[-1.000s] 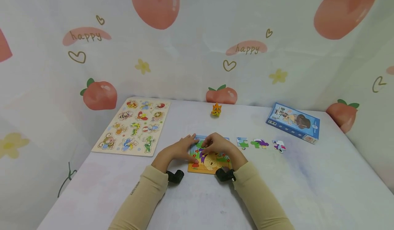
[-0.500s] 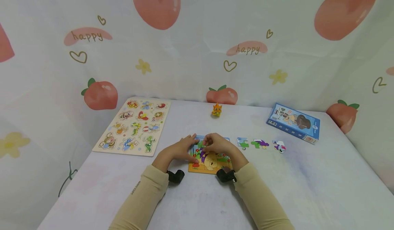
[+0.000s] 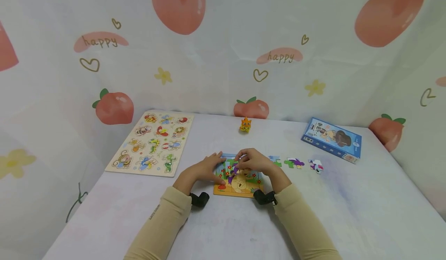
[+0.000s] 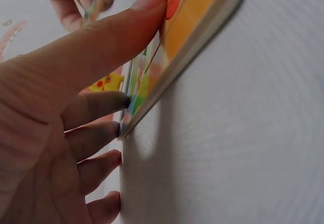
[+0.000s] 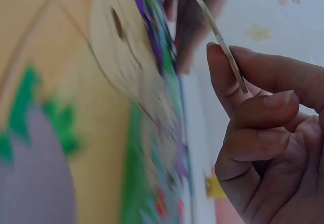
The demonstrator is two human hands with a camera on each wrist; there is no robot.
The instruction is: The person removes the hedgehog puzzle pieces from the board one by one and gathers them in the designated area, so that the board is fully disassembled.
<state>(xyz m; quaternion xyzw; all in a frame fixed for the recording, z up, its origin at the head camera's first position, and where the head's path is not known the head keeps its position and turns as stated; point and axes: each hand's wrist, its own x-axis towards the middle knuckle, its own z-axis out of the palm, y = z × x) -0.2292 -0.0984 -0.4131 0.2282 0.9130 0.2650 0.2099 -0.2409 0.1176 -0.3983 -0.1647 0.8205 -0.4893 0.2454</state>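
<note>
In the head view the left hand point(image 3: 203, 170) lies at the left side of the colourful puzzle board point(image 3: 240, 184). Its thumb rests on the board's face and its other fingers spread along the far left edge, as the left wrist view also shows. Above the board, the right hand point(image 3: 256, 161) pinches a thin puzzle piece point(image 5: 223, 44) between thumb and forefinger, seen edge-on in the right wrist view. Three loose pieces lie in a row right of the board: a blue and green one point(image 3: 276, 161), a green and purple one point(image 3: 294, 163), and a white one point(image 3: 316, 166).
A wooden board with insect shapes point(image 3: 148, 146) lies on the left of the table. At the back stands a small orange and yellow figure point(image 3: 245, 125). A blue box point(image 3: 331, 139) lies at the back right.
The right hand has moved slightly right and lifted, with a piece now visible in its fingertips. More of the board's lower right shows. The left hand stays in place.
</note>
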